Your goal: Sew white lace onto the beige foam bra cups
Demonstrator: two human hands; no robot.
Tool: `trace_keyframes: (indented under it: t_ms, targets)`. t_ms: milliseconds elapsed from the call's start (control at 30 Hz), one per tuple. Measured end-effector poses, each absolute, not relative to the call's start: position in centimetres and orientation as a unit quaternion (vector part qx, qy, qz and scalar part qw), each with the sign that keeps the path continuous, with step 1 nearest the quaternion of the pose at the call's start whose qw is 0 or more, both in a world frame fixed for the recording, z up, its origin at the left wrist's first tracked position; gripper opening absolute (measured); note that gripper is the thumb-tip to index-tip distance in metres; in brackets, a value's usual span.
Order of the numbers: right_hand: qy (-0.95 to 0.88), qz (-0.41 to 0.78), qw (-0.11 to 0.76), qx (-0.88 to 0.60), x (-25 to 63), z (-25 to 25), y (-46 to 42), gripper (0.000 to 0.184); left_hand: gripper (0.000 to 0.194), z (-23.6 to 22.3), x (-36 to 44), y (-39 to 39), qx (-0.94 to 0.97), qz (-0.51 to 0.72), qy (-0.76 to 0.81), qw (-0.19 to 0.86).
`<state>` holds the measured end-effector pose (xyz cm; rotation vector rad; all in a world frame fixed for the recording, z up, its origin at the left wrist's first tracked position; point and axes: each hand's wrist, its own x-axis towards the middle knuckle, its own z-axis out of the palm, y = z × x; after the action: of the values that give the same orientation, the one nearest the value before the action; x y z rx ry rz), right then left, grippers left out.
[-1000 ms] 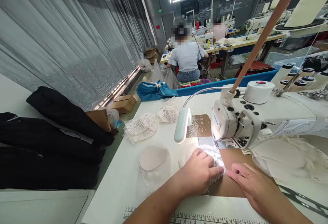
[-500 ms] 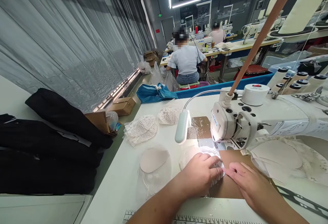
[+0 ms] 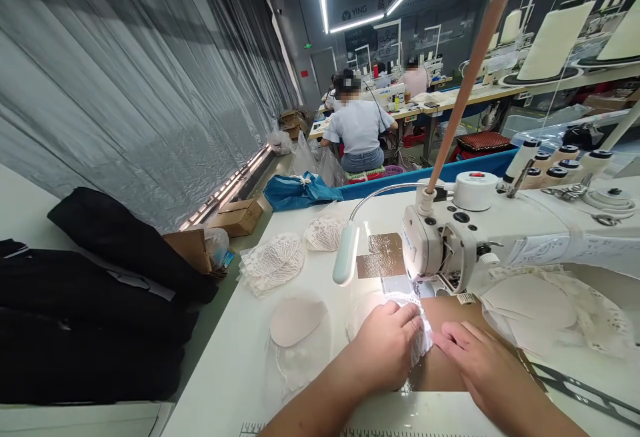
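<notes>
A white lace fabric piece (image 3: 424,342) lies under the lit needle area of the sewing machine (image 3: 425,240), and its rounded, paler part (image 3: 361,309) spreads out to the left. Over the lace, my left hand (image 3: 393,338) is closed, its fingers bent and gripping the fabric just in front of the presser foot. My right hand (image 3: 470,352) rests on the brown machine plate (image 3: 440,374); its fingers are curled, with the tips at the right edge of the lace. The needle itself is too small to make out.
Left of my hands lie a beige cup with mesh (image 3: 299,322) and folded lace pieces (image 3: 275,260). More lace cups (image 3: 533,300) sit on the right beside a dark metal strip (image 3: 585,390). A lamp (image 3: 345,255) hangs by the machine head. A person (image 3: 361,127) sits ahead.
The head view has shifted, so the machine appears farther left and slightly lower. Both hands stay at the lace; my right fingertips remain by its edge.
</notes>
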<state>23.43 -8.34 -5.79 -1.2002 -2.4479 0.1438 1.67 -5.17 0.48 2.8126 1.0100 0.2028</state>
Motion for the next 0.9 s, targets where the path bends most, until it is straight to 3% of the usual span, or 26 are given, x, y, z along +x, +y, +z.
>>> trace_keyframes:
  t_ms: [233,433,633,900]
  targets:
    - [-0.878,0.049,0.16,-0.448,23.2,-5.1,-7.8,0.047,0.048,0.2,1.5,-4.2,0.942,0.061,0.323,0.074]
    - [-0.882,0.02,0.121,-0.455,22.4,-3.4,-5.7,0.03,0.054,-0.1,1.1,-2.3,0.941,0.036,0.33,0.06]
    - [-0.875,0.004,0.11,-0.472,21.8,-2.9,-4.6,0.052,0.052,-0.1,0.8,-0.5,0.942,0.04,0.328,0.047]
    - [-0.868,-0.016,0.156,-0.471,21.7,-3.7,-4.4,0.054,0.034,-0.4,0.5,-0.7,0.95,0.091,0.293,0.058]
